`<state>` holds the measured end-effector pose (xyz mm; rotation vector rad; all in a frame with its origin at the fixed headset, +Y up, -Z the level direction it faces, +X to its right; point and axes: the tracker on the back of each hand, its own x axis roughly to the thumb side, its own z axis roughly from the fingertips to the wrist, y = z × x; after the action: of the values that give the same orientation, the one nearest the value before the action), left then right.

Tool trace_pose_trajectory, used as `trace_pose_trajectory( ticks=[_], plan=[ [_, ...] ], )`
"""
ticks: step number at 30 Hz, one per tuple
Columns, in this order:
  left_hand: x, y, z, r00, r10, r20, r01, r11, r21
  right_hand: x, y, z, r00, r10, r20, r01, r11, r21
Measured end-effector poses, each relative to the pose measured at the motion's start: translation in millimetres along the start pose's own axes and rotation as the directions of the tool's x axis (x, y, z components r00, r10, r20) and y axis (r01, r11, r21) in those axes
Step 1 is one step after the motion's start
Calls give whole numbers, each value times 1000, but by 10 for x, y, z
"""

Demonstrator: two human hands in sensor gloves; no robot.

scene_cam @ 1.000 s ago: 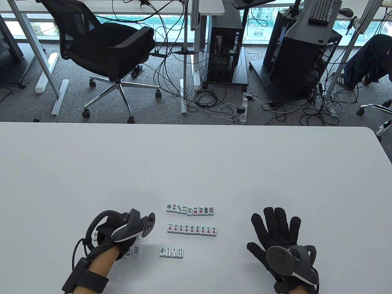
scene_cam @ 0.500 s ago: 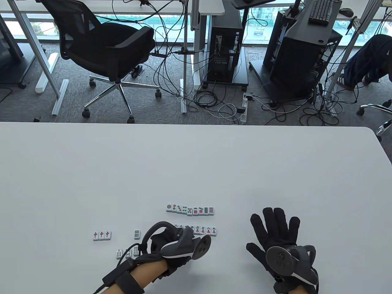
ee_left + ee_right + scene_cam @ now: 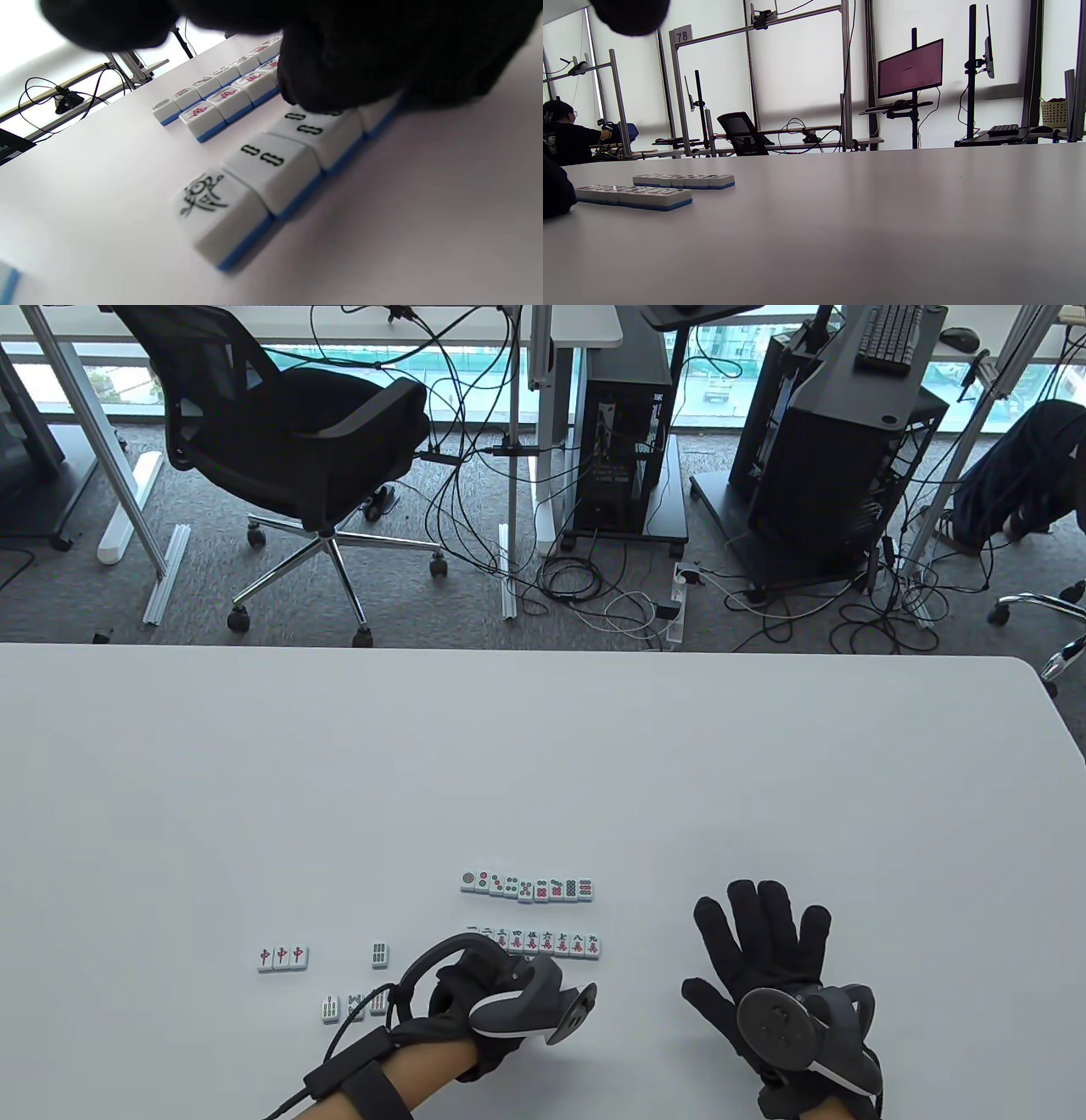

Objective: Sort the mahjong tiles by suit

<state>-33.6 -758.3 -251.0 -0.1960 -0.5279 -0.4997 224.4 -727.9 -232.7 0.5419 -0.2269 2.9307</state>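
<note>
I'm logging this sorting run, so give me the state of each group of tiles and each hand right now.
White dots-suit tile row: lined up, face up, untouched.
Red-character tile row: lined up, left end hidden behind left hand.
Bamboo tile row: face up, left hand fingertips on its far end.
Three red-dragon tiles: side by side.
Right hand: flat, fingers spread, holding nothing.

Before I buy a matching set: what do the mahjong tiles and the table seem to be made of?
The mahjong tiles look like hard moulded plastic or resin: a glossy white face with rounded edges, a blue back layer and dark inked marks. The table looks like a smooth laminate or painted top in pale grey-white with a satin sheen, faintly mirroring the tiles in the right wrist view. Neither is certain from looks alone.
</note>
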Motion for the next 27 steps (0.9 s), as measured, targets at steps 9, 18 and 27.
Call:
trace_pose_trajectory(
  ticks=[9, 18, 27],
  plan=[
    [-611, 101, 282, 981, 72, -180, -59, 995, 78, -2, 3, 0, 1000, 5, -3, -5, 1000, 5],
    [-1300, -258, 431, 924, 117, -365, -124, 992, 4, -7, 8, -3, 1000, 6, -7, -6, 1000, 10],
    [-1333, -661, 300, 927, 153, -342, -195, 977, -92, -13, 29, -11, 1000, 17, -14, -17, 1000, 26]
  ],
)
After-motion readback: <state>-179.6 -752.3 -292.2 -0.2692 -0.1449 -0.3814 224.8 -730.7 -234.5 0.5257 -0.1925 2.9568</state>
